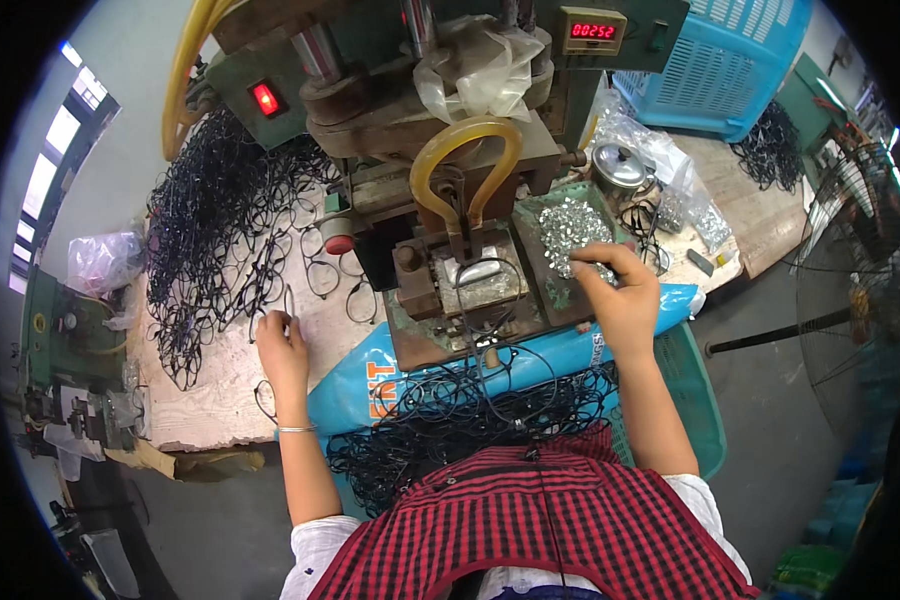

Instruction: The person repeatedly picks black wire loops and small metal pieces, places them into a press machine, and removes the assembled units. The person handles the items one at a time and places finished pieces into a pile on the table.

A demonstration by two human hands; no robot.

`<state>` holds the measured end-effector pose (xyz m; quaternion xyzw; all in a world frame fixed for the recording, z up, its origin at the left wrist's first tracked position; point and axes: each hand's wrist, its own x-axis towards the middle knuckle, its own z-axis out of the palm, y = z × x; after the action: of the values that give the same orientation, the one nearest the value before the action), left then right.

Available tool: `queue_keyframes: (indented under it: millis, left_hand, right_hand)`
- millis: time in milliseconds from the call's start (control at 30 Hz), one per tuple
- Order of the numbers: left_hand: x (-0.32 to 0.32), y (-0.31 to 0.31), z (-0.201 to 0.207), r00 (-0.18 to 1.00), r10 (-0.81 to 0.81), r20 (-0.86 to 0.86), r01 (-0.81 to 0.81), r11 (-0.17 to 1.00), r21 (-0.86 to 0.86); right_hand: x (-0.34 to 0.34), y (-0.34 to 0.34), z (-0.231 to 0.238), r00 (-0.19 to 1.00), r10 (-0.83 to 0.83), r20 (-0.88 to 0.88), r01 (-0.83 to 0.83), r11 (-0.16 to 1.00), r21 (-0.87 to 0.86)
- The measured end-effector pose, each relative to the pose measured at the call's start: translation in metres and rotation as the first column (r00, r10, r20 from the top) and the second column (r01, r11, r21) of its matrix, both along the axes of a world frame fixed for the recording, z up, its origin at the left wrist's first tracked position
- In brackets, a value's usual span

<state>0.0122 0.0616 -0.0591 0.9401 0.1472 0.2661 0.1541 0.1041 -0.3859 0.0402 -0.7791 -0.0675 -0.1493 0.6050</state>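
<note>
Pretty cluttered: blue plastic basket (715, 65) back right, lidded metal pot (620, 168) near it, caged fan (855, 275) far right.

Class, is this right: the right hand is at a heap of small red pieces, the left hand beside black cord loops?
Not quite: the head view shows small silver pieces, not red. The right hand is at that heap, the left hand beside black cord loops.
</note>
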Motion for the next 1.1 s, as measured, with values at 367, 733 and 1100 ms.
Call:
queue_keyframes:
  millis: [367,733,1100]
  left_hand:
    - [0.013,-0.073,0.056,0.850,0.117,0.513,0.427,0.418,-0.802]
    - [0.050,-0.156,0.195,0.516,-0.134,0.846,0.828,0.332,-0.452]
    - [0.026,-0.181,0.158,0.315,-0.834,0.453,0.869,0.446,0.216]
  right_hand:
    - [0.013,0.081,0.039,0.932,0.361,0.010,-0.343,0.876,0.340]
    - [-0.001,0.094,0.060,0.903,0.408,-0.133,-0.282,0.798,0.533]
    - [0.037,-0.011,-0.044,0.953,-0.082,0.292,0.270,0.666,-0.695]
